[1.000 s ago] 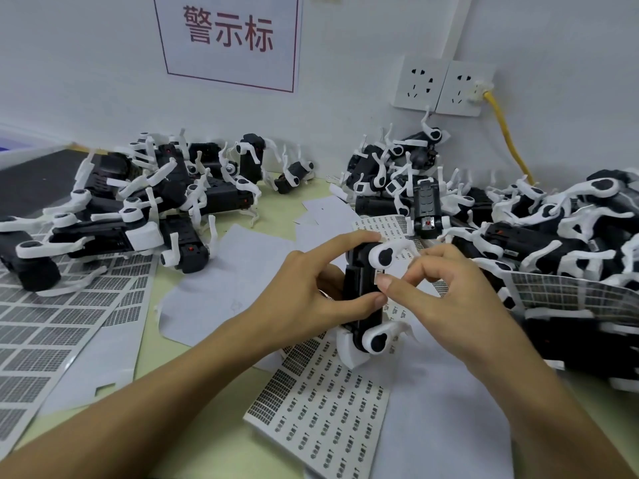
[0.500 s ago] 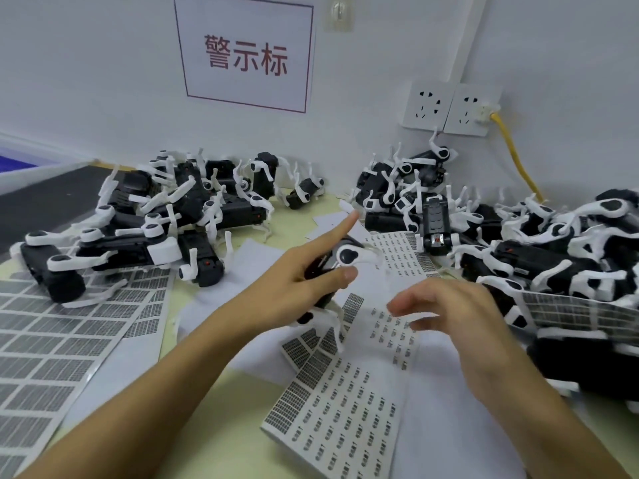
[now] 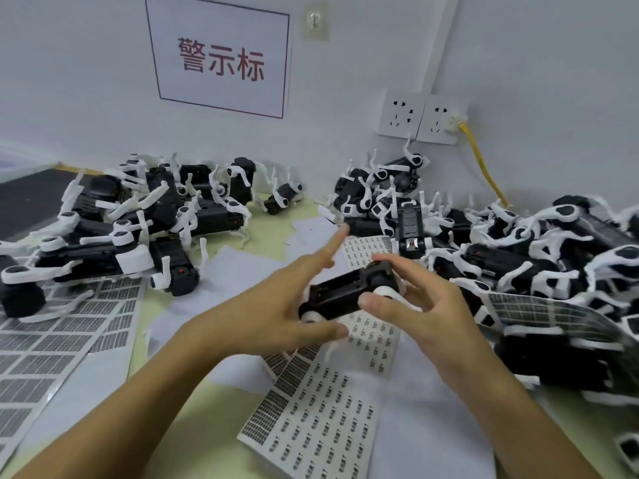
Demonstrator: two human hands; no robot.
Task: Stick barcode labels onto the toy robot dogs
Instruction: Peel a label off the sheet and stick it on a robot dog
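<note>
Hands are meeting over the middle of the table (image 3: 276, 233): the left hand (image 3: 276, 305) is cupping one black-and-white toy robot dog (image 3: 345, 292) from the left, forefinger stretched out straight and thumb lying under its near end, while the right hand (image 3: 425, 305) is touching its right end with loosely spread, curled fingers. That dog is lying tilted above a barcode label sheet (image 3: 318, 430), between a left pile of dogs (image 3: 138, 229) and a right pile of dogs (image 3: 518, 250).
</note>
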